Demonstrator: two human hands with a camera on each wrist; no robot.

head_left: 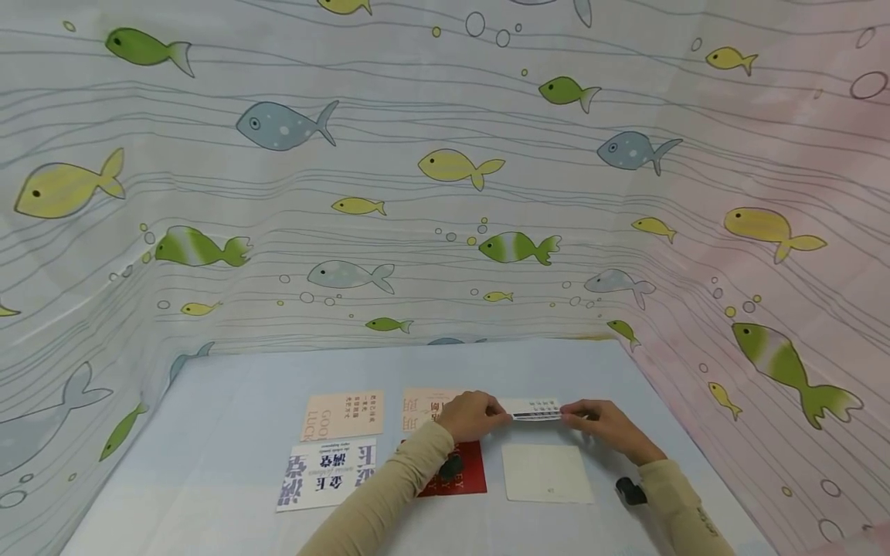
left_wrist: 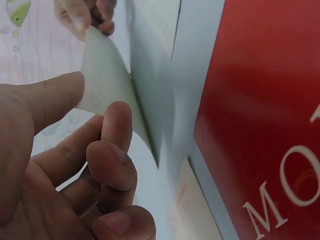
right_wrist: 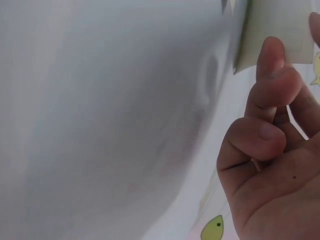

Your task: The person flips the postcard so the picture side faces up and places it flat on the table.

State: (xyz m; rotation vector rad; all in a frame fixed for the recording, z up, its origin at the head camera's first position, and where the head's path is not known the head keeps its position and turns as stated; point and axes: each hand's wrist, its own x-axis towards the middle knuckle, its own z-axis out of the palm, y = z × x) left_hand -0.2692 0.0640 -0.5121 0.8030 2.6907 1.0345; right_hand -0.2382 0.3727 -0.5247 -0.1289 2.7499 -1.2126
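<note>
A white card (head_left: pixel 531 408) with dark printed characters is held between both hands, its near edge raised in the head view. My left hand (head_left: pixel 476 418) pinches the card's left end between thumb and fingertips. At the opposite end, my right hand (head_left: pixel 603 423) grips the card the same way. The left wrist view shows the card's pale side (left_wrist: pixel 105 75), slightly bowed, with the right hand (left_wrist: pixel 87 15) at its far corner. Part of this card (right_wrist: pixel 282 30) also appears at the top of the right wrist view, beside the curled fingers (right_wrist: pixel 272 95).
On the pale tabletop (head_left: pixel 208 432) lie a peach card (head_left: pixel 348 413), a white card with blue characters (head_left: pixel 327 475) and a plain white card (head_left: pixel 548 472). The left arm partly covers a red card (head_left: pixel 474 467) and another peach card (head_left: pixel 420 401). Fish-patterned cloth (head_left: pixel 417 232) encloses the table.
</note>
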